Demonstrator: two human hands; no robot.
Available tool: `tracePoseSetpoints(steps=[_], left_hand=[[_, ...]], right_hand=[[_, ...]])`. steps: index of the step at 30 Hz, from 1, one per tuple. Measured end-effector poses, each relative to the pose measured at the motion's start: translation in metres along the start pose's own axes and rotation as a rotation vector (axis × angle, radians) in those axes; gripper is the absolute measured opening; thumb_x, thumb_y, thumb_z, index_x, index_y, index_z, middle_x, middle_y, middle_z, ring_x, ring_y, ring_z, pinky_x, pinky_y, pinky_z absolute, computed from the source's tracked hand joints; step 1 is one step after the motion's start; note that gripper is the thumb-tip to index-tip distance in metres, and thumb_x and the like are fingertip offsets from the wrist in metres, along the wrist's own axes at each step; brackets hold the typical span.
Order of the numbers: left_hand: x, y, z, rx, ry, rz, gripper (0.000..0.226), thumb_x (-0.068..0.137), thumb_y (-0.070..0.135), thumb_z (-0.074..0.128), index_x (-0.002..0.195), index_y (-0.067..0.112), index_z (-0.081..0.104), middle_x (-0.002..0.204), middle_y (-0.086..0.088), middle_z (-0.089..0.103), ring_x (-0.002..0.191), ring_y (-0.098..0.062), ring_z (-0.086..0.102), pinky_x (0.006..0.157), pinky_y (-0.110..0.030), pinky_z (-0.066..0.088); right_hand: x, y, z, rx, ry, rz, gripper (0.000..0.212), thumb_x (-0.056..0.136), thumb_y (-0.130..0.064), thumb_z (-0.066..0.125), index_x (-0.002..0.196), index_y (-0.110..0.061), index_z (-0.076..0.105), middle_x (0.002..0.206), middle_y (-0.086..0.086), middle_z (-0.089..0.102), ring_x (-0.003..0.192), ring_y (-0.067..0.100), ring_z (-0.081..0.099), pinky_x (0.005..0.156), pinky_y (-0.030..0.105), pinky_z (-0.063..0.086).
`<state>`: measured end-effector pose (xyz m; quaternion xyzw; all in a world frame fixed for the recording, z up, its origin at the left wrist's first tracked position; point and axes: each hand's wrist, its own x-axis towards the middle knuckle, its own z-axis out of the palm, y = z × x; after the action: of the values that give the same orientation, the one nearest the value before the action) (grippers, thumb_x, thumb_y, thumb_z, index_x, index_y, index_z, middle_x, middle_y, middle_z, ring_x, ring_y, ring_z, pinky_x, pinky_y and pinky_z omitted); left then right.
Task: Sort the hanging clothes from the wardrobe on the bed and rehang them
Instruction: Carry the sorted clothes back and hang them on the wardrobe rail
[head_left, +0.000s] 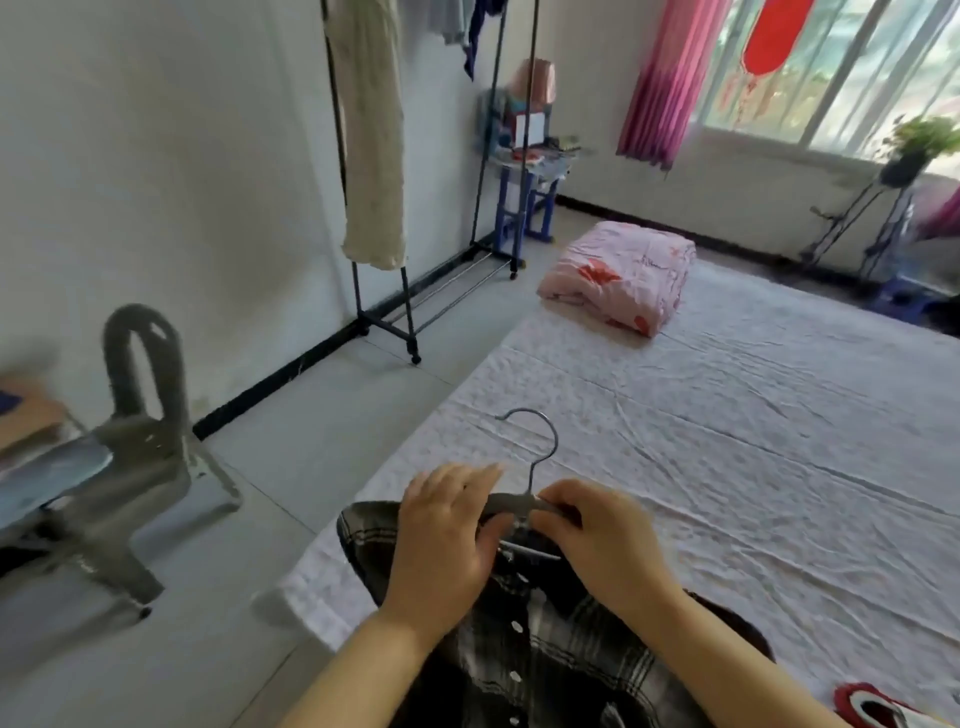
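Observation:
A dark plaid button-up shirt (550, 654) lies on the near corner of the bed (753, 426), with a metal hanger (535, 467) at its collar, hook pointing away from me. My left hand (441, 535) lies over the left shoulder of the shirt and hanger, fingers curled around them. My right hand (602, 535) pinches the hanger's right arm at the collar. Against the left wall stands the black clothes rack (410, 291), with a cream garment (371, 130) hanging from it and blue clothes (472, 31) further along.
A folded pink floral quilt (623, 275) lies at the far end of the bed. A grey chair (140, 431) stands on the floor at left. A red and white item (872, 706) lies at the bed's near right edge. A cluttered blue stand (524, 202) is beyond the rack.

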<state>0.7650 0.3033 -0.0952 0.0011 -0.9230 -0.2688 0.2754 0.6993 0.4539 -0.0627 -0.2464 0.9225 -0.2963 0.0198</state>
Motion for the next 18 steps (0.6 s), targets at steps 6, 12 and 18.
tracePoseSetpoints(steps=[6, 12, 18], left_hand=[[-0.080, -0.050, -0.153, 0.192, 0.277, -0.097, 0.041, 0.087, 0.037, 0.043, 0.117, 0.016, 0.060, 0.094, 0.004, 0.064, 0.092, -0.009, 0.048, 0.095, -0.044, 0.038], [-0.152, -0.087, -0.292, 0.259, 0.478, -0.226, 0.039, 0.083, 0.039, 0.051, 0.112, 0.017, 0.064, 0.087, 0.004, 0.063, 0.078, -0.009, 0.056, 0.063, -0.026, 0.052], [-0.223, -0.128, -0.395, 0.401, 0.709, -0.376, 0.029, 0.075, 0.028, 0.066, 0.101, 0.017, 0.070, 0.084, 0.006, 0.067, 0.069, -0.007, 0.060, 0.062, -0.023, 0.053]], right_hand=[[-0.031, -0.175, 0.034, 0.039, -0.040, -0.283, 0.004, 0.085, -0.030, 0.063, 0.083, -0.033, 0.066, 0.066, -0.018, 0.057, 0.065, -0.005, 0.050, 0.053, 0.012, 0.033], [-0.058, -0.315, 0.080, 0.173, -0.094, -0.544, 0.007, 0.081, -0.025, 0.067, 0.079, -0.032, 0.069, 0.064, -0.025, 0.060, 0.076, -0.011, 0.054, 0.062, 0.005, 0.039], [-0.072, -0.431, 0.145, 0.232, -0.186, -0.852, 0.013, 0.084, -0.022, 0.066, 0.095, -0.028, 0.069, 0.075, -0.035, 0.055, 0.083, -0.016, 0.052, 0.067, 0.000, 0.035]])
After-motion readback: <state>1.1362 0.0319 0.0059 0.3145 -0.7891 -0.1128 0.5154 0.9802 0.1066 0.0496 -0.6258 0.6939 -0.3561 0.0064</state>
